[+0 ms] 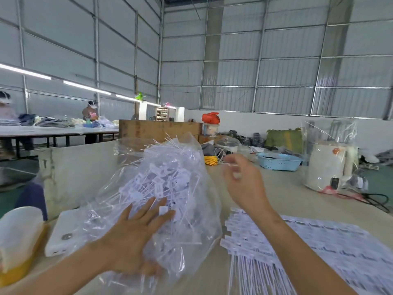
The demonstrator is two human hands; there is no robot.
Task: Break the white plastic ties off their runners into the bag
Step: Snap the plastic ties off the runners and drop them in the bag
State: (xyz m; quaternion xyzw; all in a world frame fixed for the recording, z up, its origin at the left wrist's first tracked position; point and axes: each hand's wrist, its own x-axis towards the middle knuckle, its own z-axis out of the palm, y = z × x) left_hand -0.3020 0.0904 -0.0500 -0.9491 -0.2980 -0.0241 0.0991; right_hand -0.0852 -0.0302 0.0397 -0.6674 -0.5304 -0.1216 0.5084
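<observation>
My left hand [136,235] lies flat, fingers straight, on the bag [170,188] at frame centre. Right hand [242,184] is blurred; seems to pinch something white, can't tell for sure. Ties on runners [308,248] sit lower right. Keep bag mouth steady w/ left, drop pieces straight in.

The bag [182,167] stands in the middle of the desk [287,188], loose ties [157,184] heaped in it, the left hand [136,237] flat on its near side and the right hand [242,179] raised just right of it. Ties on runners [319,252] lie at the near right; a power bank [63,235] and lidded box [19,237] sit near the left edge. A basket [278,161] and cooker [327,167] stand toward the far right.
</observation>
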